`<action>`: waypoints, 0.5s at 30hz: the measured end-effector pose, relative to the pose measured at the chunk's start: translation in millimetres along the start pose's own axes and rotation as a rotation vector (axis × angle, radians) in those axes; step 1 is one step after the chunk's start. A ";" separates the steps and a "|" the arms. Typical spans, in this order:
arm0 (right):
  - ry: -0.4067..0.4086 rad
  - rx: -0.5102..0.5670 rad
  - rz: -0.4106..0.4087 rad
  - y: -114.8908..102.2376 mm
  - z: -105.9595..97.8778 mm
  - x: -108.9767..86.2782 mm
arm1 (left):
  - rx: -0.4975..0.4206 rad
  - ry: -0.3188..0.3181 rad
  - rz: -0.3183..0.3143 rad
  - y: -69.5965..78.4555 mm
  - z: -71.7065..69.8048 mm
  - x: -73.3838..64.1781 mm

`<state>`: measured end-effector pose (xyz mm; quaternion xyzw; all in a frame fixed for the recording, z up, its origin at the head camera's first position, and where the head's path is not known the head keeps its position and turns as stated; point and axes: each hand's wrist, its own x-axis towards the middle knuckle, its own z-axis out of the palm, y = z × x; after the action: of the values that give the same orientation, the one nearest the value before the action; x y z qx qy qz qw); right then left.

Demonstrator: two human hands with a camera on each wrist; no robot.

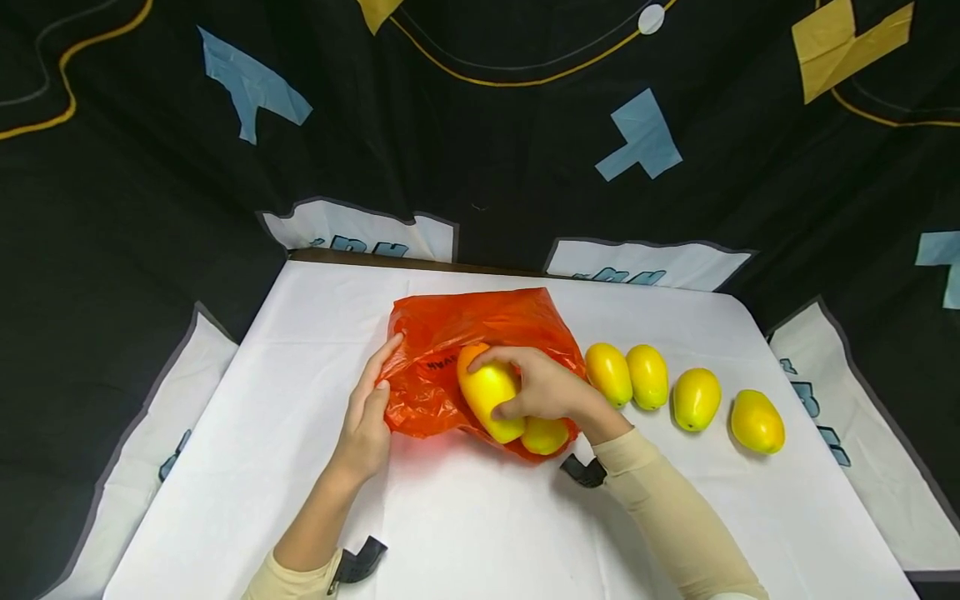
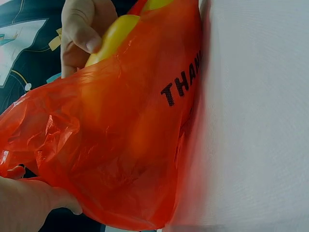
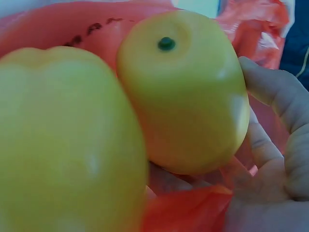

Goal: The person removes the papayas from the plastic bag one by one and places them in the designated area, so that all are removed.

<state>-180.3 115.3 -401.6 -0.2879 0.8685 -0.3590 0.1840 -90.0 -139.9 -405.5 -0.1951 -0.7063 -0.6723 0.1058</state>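
One yellow fruit (image 1: 487,396) is in the right hand (image 1: 543,387), above the near side of the red bag (image 1: 480,312), slightly left of the hand. Its long axis runs slantwise in the head view: the far end leans to the left, the near end points toward the person and a little right. In the right wrist view a small green nub (image 3: 166,44) marks one end, turned toward that camera.

The right hand's fingers (image 1: 498,356) are clamped on this fruit, the thumb on its right side. The left hand (image 1: 365,425) pinches the bag's left edge, thumb on top and fingers mostly hidden behind the film.

A second fruit (image 1: 545,435) lies at the bag's near right corner, just beside the held one; whether the two touch, and how its long axis lies, I cannot tell. In the left wrist view dark print shows on the bag, beginning "THAN".

To the right, four fruits (image 1: 647,377) stretch in a row across the white worktop (image 1: 480,517), their long axes mostly pointing away from and toward the person. The two leftmost sit close together; the rightmost tilts, its near end to the right. A black cloth (image 1: 480,167) hangs behind.
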 end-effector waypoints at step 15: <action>0.128 0.049 -0.168 -19.0 -34.5 -45.4 | -0.058 0.018 0.033 -39.9 -4.1 0.0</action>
<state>-156.6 150.9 -359.3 -0.3315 0.8424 -0.4118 0.1043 -107.1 -144.8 -441.4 -0.2035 -0.6821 -0.6925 0.1176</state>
